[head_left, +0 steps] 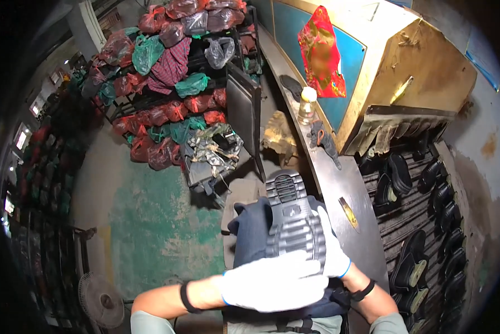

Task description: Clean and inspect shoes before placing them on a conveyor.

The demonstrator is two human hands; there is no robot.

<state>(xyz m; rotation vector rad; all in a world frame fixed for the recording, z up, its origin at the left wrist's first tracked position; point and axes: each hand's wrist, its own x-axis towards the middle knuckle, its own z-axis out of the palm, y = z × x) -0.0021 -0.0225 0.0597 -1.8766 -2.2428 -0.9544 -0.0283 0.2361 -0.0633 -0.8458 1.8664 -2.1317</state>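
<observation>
A black shoe (294, 222) lies sole up over my lap, its ribbed tread facing me and its upper mostly hidden beneath. My left hand (275, 283), in a white glove, is closed across the near end of the sole. Along the shoe's right side, my right hand (332, 245), gloved too, grips the edge; part of its fingers is hidden by the shoe. Dark blue cloth (253, 234) covers my legs under the shoe.
To the right runs a metal ledge (344, 183) bearing a capped bottle (307, 106) and dark rags. Beyond it, black shoes (411, 259) stand on a slatted conveyor leading from a boxy machine (411, 72). Ahead left are a chair (243, 119) and racks of bagged goods (166, 111); a fan (101, 300) stands lower left.
</observation>
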